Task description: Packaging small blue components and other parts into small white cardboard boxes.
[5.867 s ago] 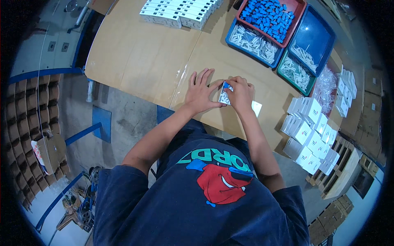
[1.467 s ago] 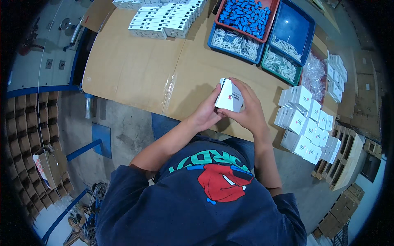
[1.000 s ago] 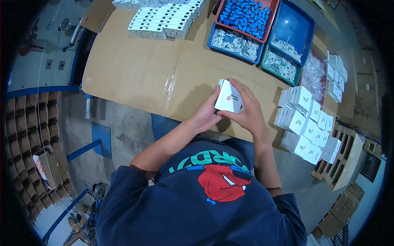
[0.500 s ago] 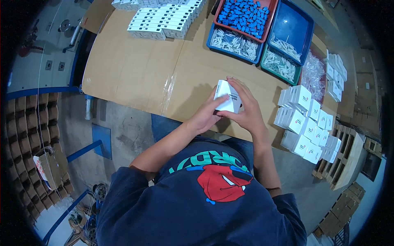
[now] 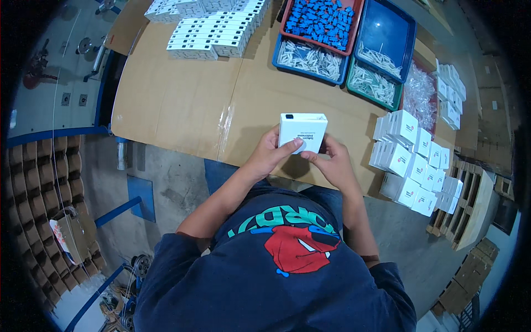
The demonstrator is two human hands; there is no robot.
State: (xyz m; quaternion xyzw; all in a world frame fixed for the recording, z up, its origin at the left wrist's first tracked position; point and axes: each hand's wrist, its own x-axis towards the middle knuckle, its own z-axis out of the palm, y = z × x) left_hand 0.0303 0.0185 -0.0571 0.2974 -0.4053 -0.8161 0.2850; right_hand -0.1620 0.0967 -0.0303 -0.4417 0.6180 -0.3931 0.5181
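A small white box (image 5: 310,128) is held between my two hands just above the table's near edge. Its far edge face shows a small black square at the left end and what looks like a gap along the rest. My left hand (image 5: 272,154) grips the left side, the thumb lying across the printed front. My right hand (image 5: 334,161) grips the lower right corner, thumb at the bottom edge and fingers behind. The fingers behind the box are mostly hidden.
Rows of white boxes (image 5: 207,36) stand at the far left of the cardboard-covered table (image 5: 171,105). Far right are a red tray (image 5: 285,25) of blue parts and blue and green trays (image 5: 371,100) of white pieces. More white boxes (image 5: 412,166) are stacked at the right edge beside clear plastic bags (image 5: 418,94).
The box has been turned from a tilt to nearly straight, its far edge face now showing. My right hand has slid from its far right side down to the lower right corner.
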